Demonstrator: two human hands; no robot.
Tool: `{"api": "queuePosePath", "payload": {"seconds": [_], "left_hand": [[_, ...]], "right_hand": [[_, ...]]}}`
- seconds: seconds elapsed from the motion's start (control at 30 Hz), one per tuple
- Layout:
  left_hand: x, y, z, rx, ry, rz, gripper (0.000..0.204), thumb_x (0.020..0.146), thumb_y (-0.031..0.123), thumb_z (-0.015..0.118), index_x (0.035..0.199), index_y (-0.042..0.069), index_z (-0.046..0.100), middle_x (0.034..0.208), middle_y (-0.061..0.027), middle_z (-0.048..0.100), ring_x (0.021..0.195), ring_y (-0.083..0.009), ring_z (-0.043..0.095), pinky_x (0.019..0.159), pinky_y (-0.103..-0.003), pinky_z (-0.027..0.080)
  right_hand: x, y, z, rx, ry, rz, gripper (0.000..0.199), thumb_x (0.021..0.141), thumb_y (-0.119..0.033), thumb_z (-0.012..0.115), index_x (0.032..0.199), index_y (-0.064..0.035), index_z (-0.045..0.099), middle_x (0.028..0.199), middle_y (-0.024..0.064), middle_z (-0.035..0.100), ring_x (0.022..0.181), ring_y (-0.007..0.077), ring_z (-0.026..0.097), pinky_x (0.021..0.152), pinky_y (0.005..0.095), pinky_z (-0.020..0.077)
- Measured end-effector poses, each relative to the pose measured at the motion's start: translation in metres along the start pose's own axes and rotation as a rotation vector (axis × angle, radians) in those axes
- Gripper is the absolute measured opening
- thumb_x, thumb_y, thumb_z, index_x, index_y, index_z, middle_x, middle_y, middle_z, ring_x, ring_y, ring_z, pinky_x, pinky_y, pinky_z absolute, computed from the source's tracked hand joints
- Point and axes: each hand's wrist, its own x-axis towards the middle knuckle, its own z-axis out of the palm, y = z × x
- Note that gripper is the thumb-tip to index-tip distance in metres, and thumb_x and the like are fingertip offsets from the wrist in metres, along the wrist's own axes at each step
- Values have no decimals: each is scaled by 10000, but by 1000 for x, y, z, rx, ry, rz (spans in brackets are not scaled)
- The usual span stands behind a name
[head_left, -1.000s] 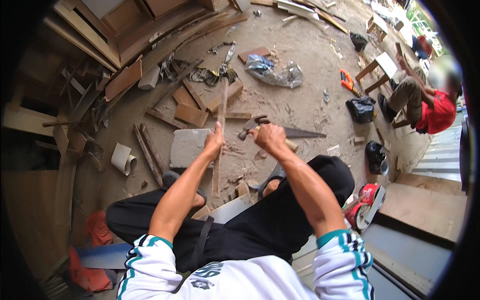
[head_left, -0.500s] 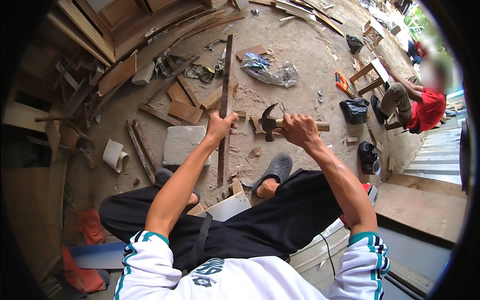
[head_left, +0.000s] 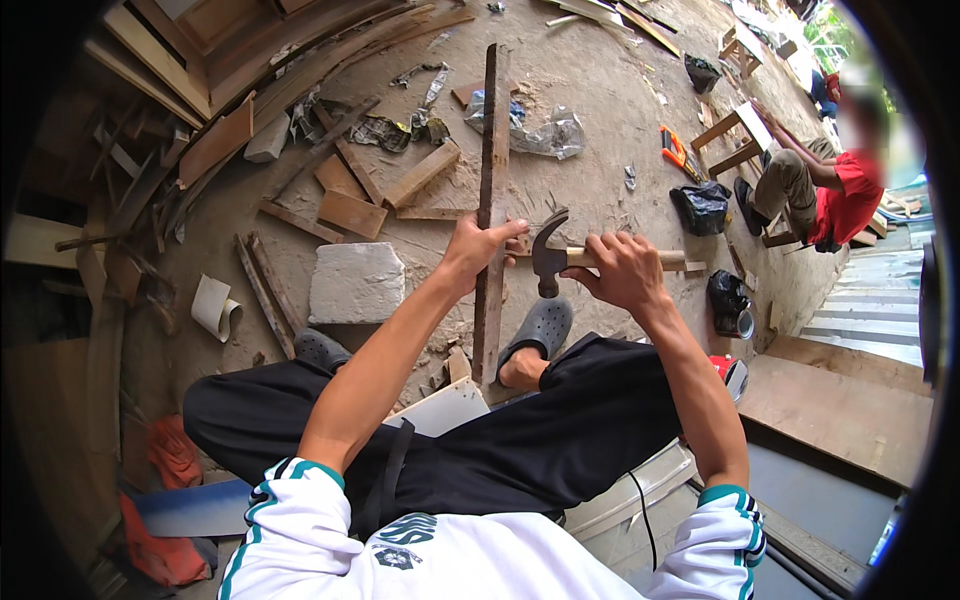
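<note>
My left hand [head_left: 478, 252] is closed around a long, narrow dark wooden strip [head_left: 491, 165], held upright in the view between my knees. In my right hand [head_left: 628, 268] is a claw hammer [head_left: 547, 262], gripped by its wooden handle close behind the head. The hammer's head sits just right of the strip, apart from it, with the claw toward the far side. Part of my left fingers is hidden behind the strip.
A white block [head_left: 357, 283] lies left of the strip, with several wood offcuts [head_left: 352, 213] beyond it. Crumpled plastic [head_left: 550, 138] lies farther off. At right are an orange handsaw [head_left: 678, 150], black bags [head_left: 702, 207] and a seated person in red [head_left: 848, 200] beside a small stool [head_left: 738, 135].
The wooden strip has moved right across the ground, over the grey shoe's side, with my left hand on it. The hammer has shifted slightly right in my right hand.
</note>
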Motion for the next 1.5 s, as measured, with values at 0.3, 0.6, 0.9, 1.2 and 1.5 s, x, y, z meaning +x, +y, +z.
{"api": "queuePosePath", "payload": {"seconds": [0.3, 0.6, 0.9, 1.2, 1.5], "left_hand": [[32, -6, 14, 25, 23, -75, 208, 846, 157, 783, 927, 33, 636, 845, -59, 689, 695, -123, 640, 569, -272, 515], [145, -47, 41, 266, 186, -72, 188, 833, 111, 763, 864, -18, 631, 779, -95, 690, 621, -142, 638, 507, -291, 516], [247, -129, 39, 285, 100, -174, 394, 935, 277, 682, 1102, -69, 595, 1052, -174, 696, 584, -169, 651, 497, -303, 543], [131, -74, 8, 223, -227, -165, 457, 981, 491, 595, 1087, 47, 608, 732, -17, 574, 542, -100, 566, 485, -253, 449], [18, -8, -18, 472, -244, 7, 583, 985, 629, 459, 983, 51, 540, 694, -16, 528, 511, -101, 510, 466, -259, 436]], "right_hand": [[-11, 19, 27, 78, -126, 9, 514, 784, -606, 711, 852, -105, 616, 727, 45, 637, 695, 215, 672, 622, 352, 483], [4, 17, 15, 198, -871, 180, 529, 769, -609, 731, 766, -82, 773, 764, 116, 731, 777, 271, 732, 687, 380, 557], [-13, 42, 20, 283, -730, 438, 599, 802, -631, 681, 699, -43, 736, 674, 164, 688, 668, 337, 701, 621, 434, 543], [2, 51, 0, 268, -678, 426, 605, 788, -653, 681, 721, -54, 735, 699, 173, 696, 695, 343, 708, 626, 429, 551], [45, 2, -29, 337, -575, 168, 563, 796, -642, 686, 760, -82, 716, 696, 143, 691, 707, 355, 698, 648, 444, 547]]}}
